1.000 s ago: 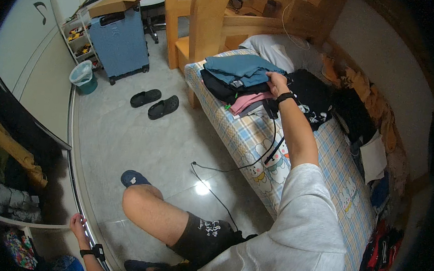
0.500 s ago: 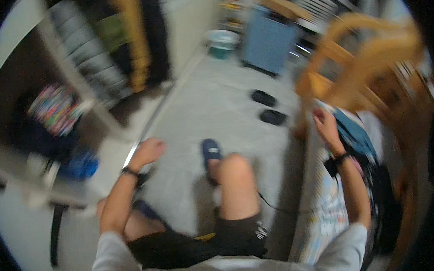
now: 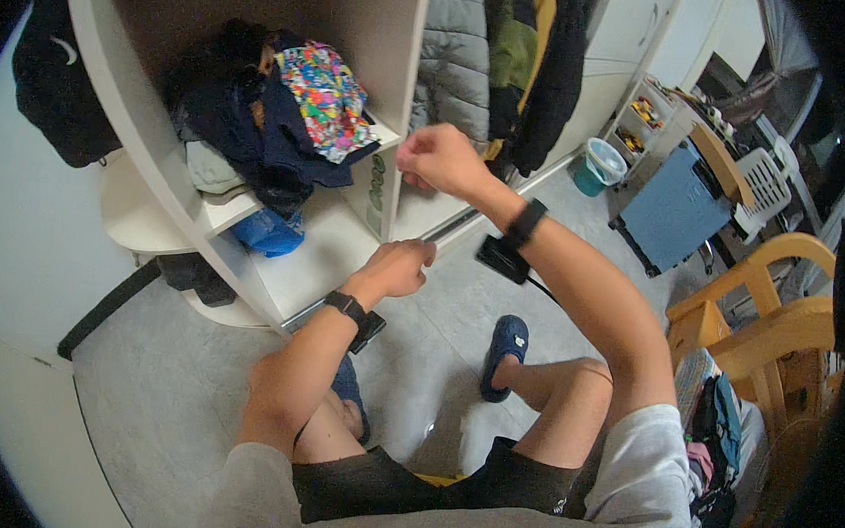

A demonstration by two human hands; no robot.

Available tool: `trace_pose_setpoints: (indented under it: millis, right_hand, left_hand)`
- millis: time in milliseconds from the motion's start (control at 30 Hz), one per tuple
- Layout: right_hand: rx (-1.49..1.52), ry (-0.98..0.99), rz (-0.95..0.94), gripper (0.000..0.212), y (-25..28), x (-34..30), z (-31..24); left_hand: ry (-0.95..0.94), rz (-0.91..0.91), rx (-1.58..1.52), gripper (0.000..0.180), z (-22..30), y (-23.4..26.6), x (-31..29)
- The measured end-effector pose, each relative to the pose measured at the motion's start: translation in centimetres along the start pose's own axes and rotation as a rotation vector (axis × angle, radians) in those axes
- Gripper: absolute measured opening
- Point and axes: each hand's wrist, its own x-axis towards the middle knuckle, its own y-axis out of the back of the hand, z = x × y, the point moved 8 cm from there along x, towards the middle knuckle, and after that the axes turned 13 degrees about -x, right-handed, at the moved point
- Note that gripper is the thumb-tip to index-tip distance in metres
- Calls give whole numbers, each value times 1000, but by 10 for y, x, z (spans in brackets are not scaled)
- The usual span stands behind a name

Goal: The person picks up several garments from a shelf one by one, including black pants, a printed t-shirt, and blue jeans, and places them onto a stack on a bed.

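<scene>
Right hand (image 3: 448,161): raised in front of the white cabinet (image 3: 407,79), fingers curled in toward the thumb, narrow. Black strap (image 3: 525,222) on the wrist, small black box (image 3: 502,259) attached.

Left hand (image 3: 393,268): lower and nearer the body, back uppermost, fingers loosely bent, over the cabinet's front edge. Whether either hand's fingertips close on anything cannot be told from this angle.

Clothes pile (image 3: 233,122): heaped on the cabinet's shelf (image 3: 234,212), left of the right hand and apart from it in the view. Mostly dark cloth; one multicoloured patterned cloth (image 3: 321,98) on top at the right; one pale cloth (image 3: 214,167) at the lower left.

Blue bundle (image 3: 272,233): in the compartment under the shelf.

Grey padded jacket (image 3: 454,63): hanging in the next compartment, behind the right hand; green jacket (image 3: 515,47) just beside it.

Bin (image 3: 590,182): green, lined with a pale bag, near the blue suitcase (image 3: 673,207).

Slipper (image 3: 506,351): dark blue, on the right foot, on grey floor tiles (image 3: 435,376).

Bed (image 3: 777,320): wooden frame, far right; teal garment (image 3: 726,413) and pink garment (image 3: 700,459) lying on it.
</scene>
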Motion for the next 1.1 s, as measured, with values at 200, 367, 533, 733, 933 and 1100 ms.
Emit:
trace_pose_setpoints:
  millis: [200, 367, 533, 733, 933, 1100]
  right_hand:
    - [-124, 127, 312, 67, -49, 99, -53]
    - [-52, 154, 390, 90, -79, 136, -68]
    - [-61, 151, 413, 76, -95, 148, -69]
    - [-1, 49, 389, 46, -103, 161, -64]
    - [546, -98, 589, 28, -92, 186, 20]
    - [948, -206, 470, 28, -100, 186, 30]
  left_hand:
    - [10, 60, 5, 23, -37, 22, -29]
    - [-38, 108, 34, 21, -48, 34, -44]
    - [-124, 189, -7, 17, -47, 40, -50]
    - [40, 99, 49, 21, -68, 39, -63]
    - [106, 20, 67, 23, -63, 36, -55]
    - [118, -9, 55, 23, -61, 36, -52]
